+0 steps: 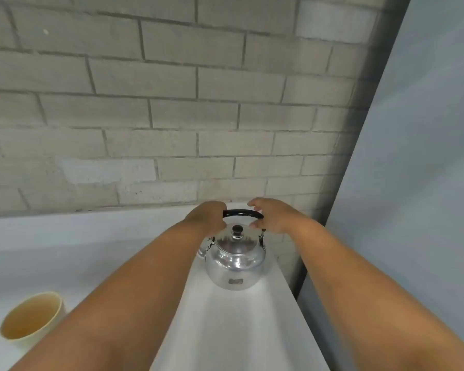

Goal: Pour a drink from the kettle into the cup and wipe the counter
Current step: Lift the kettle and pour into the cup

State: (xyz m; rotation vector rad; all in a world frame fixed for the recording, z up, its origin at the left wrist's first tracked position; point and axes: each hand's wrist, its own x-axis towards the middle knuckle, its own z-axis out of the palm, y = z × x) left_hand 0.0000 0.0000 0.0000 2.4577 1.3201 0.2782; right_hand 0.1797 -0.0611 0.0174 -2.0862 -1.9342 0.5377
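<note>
A shiny steel kettle (235,259) with a black knob on its lid stands upright on a white counter (239,330), near the far end where the counter meets a grey brick wall (172,103). Its spout points left, mostly hidden behind the left forearm. A black arched handle (243,212) stands up over the lid. The left hand (206,216) is curled over the left end of that handle, though how firmly it grips cannot be told. The right hand (272,214) sits at the right end, fingers loosely spread and partly open, thumb below the bar, not clearly clasping it. A pale yellow cup (31,321) stands on the counter at lower left, well apart from the kettle, holding amber liquid.
</note>
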